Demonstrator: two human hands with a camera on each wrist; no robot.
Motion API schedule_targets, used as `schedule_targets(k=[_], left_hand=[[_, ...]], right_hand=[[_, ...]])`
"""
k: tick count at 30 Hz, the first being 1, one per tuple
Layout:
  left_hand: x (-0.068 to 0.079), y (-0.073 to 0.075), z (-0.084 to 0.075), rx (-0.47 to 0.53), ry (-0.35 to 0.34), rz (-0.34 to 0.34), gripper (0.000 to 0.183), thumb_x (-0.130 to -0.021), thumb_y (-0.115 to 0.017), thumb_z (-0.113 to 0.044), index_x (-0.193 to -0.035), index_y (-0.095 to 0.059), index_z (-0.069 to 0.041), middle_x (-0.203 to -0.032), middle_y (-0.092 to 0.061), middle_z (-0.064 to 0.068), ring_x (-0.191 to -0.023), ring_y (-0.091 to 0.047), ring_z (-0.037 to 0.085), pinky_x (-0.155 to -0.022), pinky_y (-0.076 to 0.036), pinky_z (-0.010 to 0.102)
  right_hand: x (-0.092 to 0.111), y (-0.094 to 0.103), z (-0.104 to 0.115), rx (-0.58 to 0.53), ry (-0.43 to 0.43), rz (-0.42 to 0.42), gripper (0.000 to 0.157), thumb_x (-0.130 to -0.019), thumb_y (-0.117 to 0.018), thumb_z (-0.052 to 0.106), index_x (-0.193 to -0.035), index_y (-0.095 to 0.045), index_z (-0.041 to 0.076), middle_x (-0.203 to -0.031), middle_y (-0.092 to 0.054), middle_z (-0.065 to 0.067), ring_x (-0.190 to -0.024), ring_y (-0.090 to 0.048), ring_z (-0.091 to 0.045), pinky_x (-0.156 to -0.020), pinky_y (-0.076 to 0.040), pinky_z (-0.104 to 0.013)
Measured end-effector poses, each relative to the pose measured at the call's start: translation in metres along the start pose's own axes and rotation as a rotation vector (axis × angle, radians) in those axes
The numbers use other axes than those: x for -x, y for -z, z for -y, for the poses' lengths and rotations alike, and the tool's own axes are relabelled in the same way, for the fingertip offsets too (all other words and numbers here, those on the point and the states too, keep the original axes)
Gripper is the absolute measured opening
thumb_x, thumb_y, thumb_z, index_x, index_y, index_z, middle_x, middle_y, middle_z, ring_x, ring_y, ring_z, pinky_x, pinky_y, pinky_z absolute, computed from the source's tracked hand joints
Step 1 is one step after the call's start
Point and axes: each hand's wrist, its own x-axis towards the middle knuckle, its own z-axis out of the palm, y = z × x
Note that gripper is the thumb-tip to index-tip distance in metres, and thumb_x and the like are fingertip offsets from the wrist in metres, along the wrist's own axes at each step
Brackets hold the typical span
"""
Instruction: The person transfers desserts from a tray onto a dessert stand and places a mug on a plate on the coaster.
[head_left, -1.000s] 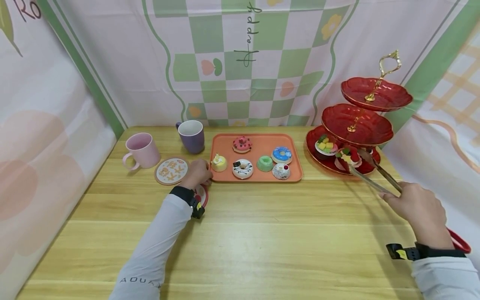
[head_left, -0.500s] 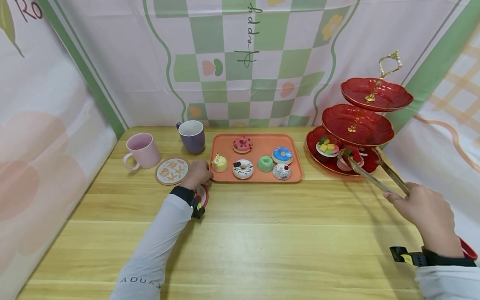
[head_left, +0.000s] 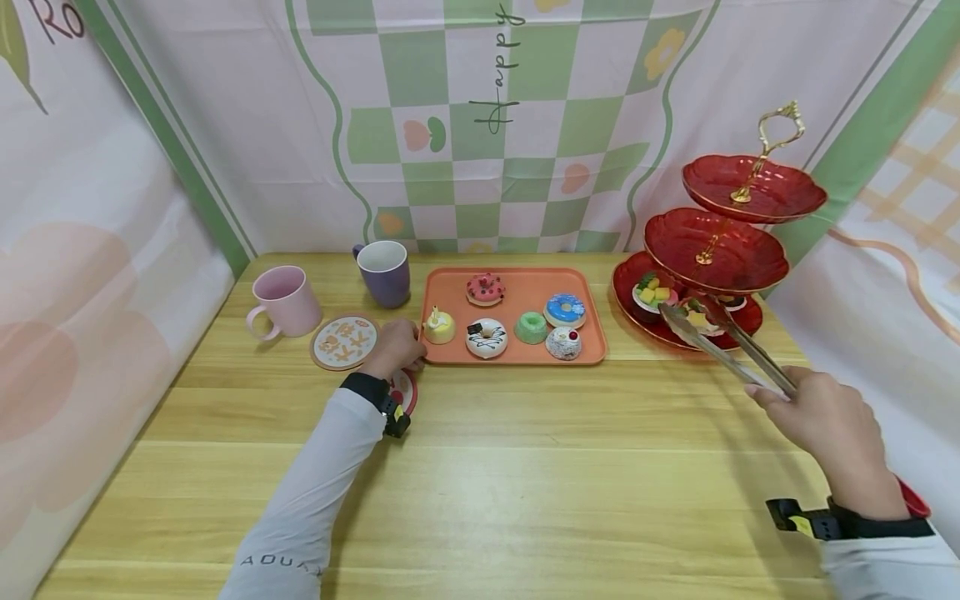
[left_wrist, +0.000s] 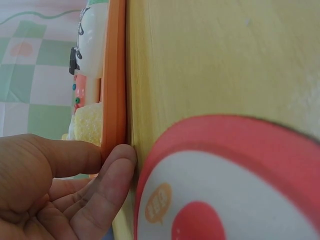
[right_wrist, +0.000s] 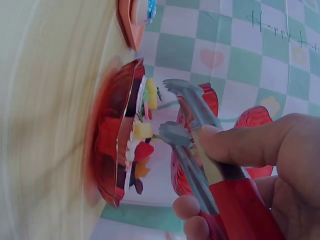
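Observation:
My left hand (head_left: 393,348) pinches the left edge of the orange tray (head_left: 525,287) between thumb and fingers. Toy doughnuts and small cakes, among them a white doughnut (head_left: 486,338), lie on the tray. With my right hand (head_left: 836,429) I hold metal tongs (head_left: 716,351) by their red handle (right_wrist: 242,205). The tong tips are apart, close to a fruit-topped toy cake (head_left: 702,320) on the bottom tier of a red cake stand (head_left: 742,254). In the right wrist view nothing is held between the tips. Another fruit cake (head_left: 652,294) stands left of it.
A pink mug (head_left: 287,302) and a purple mug (head_left: 386,275) stand at the back left. Near them lies a round coaster (head_left: 345,342). A red-rimmed coaster (head_left: 405,392) is partly under my left wrist. Above the cakes, the stand's middle tier overhangs them.
The tongs spread wide and shifted right half a second ago; they have since come back left with their tips closer together. My left hand and the tray have stayed put.

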Motion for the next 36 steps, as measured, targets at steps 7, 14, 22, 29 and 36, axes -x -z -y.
schedule_targets(k=[7, 14, 22, 29, 36], left_hand=[[0.0, -0.001, 0.001, 0.008, -0.01, -0.002, 0.008, -0.087, -0.06, -0.004, -0.088, -0.06, 0.004, -0.064, -0.064, 0.009, -0.053, -0.063, 0.015, -0.052, -0.051, 0.026], [0.0, -0.001, 0.002, 0.016, 0.004, 0.004, 0.008, -0.087, -0.06, -0.004, -0.09, -0.061, 0.004, -0.067, -0.064, 0.01, -0.054, -0.063, 0.016, -0.053, -0.051, 0.027], [0.001, 0.0, 0.0, -0.001, 0.009, 0.004, 0.01, -0.087, -0.06, -0.006, -0.091, -0.061, 0.003, -0.068, -0.064, 0.01, -0.055, -0.063, 0.016, -0.054, -0.051, 0.027], [0.0, -0.001, 0.0, 0.006, 0.009, 0.001, 0.009, -0.087, -0.061, -0.005, -0.09, -0.061, 0.003, -0.067, -0.064, 0.01, -0.054, -0.062, 0.016, -0.053, -0.051, 0.027], [0.001, 0.0, -0.001, -0.001, 0.018, 0.007, 0.01, -0.087, -0.06, -0.005, -0.092, -0.061, 0.003, -0.067, -0.064, 0.01, -0.054, -0.062, 0.016, -0.053, -0.051, 0.026]], right_hand=[[-0.002, -0.007, 0.014, -0.018, 0.086, -0.045, 0.052, -0.087, -0.062, 0.042, -0.1, -0.058, -0.008, -0.067, -0.056, -0.013, -0.055, -0.047, -0.027, -0.041, -0.032, -0.033], [-0.004, -0.015, 0.025, -0.027, 0.169, -0.094, 0.042, -0.086, -0.065, 0.034, -0.097, -0.061, -0.007, -0.059, -0.051, -0.003, -0.052, -0.042, -0.021, -0.042, -0.029, -0.031], [-0.011, -0.024, 0.037, -0.029, 0.198, -0.071, 0.045, -0.085, -0.067, 0.031, -0.102, -0.058, -0.01, -0.065, -0.053, -0.008, -0.054, -0.044, -0.023, -0.044, -0.03, -0.031], [-0.016, -0.032, 0.042, -0.042, 0.229, -0.057, 0.036, -0.084, -0.067, 0.029, -0.095, -0.059, -0.004, -0.061, -0.048, -0.004, -0.053, -0.043, -0.023, -0.045, -0.029, -0.031], [-0.024, -0.04, 0.048, -0.041, 0.271, -0.059, 0.03, -0.084, -0.068, 0.027, -0.089, -0.058, 0.0, -0.06, -0.045, -0.003, -0.053, -0.041, -0.023, -0.047, -0.029, -0.032]])
